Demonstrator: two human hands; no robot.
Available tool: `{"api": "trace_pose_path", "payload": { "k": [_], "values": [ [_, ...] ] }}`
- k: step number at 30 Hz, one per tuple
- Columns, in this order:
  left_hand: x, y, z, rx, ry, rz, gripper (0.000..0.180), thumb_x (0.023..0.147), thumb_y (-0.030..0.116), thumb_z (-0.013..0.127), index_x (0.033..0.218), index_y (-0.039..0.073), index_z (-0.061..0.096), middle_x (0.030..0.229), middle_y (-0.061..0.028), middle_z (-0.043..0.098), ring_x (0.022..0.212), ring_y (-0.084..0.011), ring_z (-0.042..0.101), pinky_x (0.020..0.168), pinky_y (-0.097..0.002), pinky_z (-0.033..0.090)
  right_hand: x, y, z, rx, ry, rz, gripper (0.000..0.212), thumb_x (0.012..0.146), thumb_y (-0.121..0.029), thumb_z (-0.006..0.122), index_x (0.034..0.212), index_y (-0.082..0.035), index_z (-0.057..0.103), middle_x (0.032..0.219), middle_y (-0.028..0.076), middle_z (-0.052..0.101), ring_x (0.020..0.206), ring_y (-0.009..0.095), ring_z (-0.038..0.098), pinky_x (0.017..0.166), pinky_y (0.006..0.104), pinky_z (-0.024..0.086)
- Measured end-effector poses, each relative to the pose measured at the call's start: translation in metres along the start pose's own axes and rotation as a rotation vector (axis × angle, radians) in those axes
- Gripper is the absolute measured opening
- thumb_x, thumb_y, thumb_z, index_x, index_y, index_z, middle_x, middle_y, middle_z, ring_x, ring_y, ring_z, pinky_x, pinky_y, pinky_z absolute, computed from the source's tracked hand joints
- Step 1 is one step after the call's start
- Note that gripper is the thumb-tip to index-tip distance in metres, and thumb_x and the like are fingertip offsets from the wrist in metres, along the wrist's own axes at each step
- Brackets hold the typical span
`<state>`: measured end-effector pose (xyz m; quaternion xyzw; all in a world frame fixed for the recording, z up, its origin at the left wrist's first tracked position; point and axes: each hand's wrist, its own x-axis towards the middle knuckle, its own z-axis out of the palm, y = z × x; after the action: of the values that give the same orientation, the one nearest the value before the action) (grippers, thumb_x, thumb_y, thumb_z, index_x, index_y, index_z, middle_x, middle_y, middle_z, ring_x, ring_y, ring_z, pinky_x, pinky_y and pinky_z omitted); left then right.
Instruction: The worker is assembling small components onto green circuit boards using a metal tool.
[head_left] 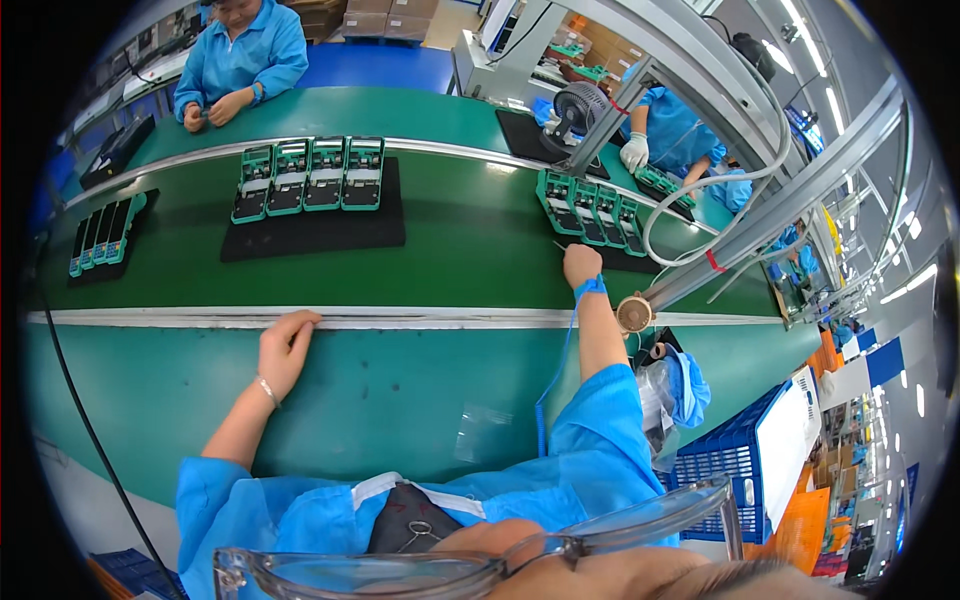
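Observation:
My left hand (pixel 286 352) rests at the pale metal rail (pixel 440 318) along the near side of the conveyor belt, thumb apart from the fingers, holding nothing. Out over the belt, my right hand (pixel 582 266) is closed at the near edge of a black mat. A thin tip pokes out beside its fingers; what it grips is too small to make out. On that mat stand several green-framed device housings (pixel 592 208) in a row. A blue strap with a coiled cord (pixel 541 425) circles my right wrist.
More green-framed housings (pixel 308 178) sit on another black mat (pixel 390 215); handheld devices (pixel 104 236) lie far left. A metal post (pixel 740 235) and small round fan (pixel 634 314) stand right. A clear bag (pixel 482 432) and blue basket (pixel 725 460) are nearer. Two co-workers sit opposite.

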<state>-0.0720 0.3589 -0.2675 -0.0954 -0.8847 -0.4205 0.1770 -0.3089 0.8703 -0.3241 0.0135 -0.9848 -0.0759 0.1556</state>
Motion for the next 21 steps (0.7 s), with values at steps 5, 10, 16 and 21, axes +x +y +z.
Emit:
{"api": "trace_pose_path", "payload": {
  "k": [5,10,16,21],
  "values": [
    [0.03,0.01,0.046,-0.628,-0.298,-0.341,0.027,0.1,0.016,0.053,0.117,-0.004,0.062,0.105,-0.0134,0.069,0.099,-0.0225,0.067,0.086,-0.0314,0.054,-0.025,-0.069,-0.031,0.097,0.064,-0.19,0.015,0.083,-0.013,0.058,0.074,-0.007,0.069,0.075,0.014,0.069,0.071,0.032,0.07,0.059,0.0425,0.056],
    [0.059,0.029,0.097,-1.04,-0.508,-0.591,0.052,0.1,0.03,0.056,0.137,-0.005,0.042,0.122,-0.021,0.06,0.111,-0.0315,0.063,0.093,-0.0372,0.053,-0.081,-0.132,-0.084,0.326,0.179,-0.363,0.013,0.084,-0.015,0.06,0.076,-0.006,0.062,0.07,0.013,0.065,0.065,0.032,0.067,0.056,0.0432,0.053],
    [0.077,0.047,0.136,-1.332,-0.252,-0.783,0.043,0.093,0.024,0.065,0.129,0.009,0.049,0.119,-0.011,0.062,0.106,-0.03,0.063,0.088,-0.0511,0.052,-0.173,-0.181,-0.149,0.529,0.206,-0.608,0.015,0.085,-0.016,0.062,0.074,-0.007,0.059,0.068,0.009,0.061,0.063,0.025,0.066,0.055,0.0378,0.053],
    [0.055,0.043,0.119,-1.222,0.015,-0.711,0.041,0.086,-0.001,0.066,0.123,-0.003,0.049,0.118,-0.0156,0.062,0.105,-0.0274,0.064,0.089,-0.041,0.054,-0.209,-0.149,-0.175,0.781,0.09,-0.605,0.019,0.085,-0.021,0.069,0.099,-0.008,0.067,0.079,0.008,0.064,0.071,0.028,0.066,0.06,0.0382,0.054]
  ]
}}
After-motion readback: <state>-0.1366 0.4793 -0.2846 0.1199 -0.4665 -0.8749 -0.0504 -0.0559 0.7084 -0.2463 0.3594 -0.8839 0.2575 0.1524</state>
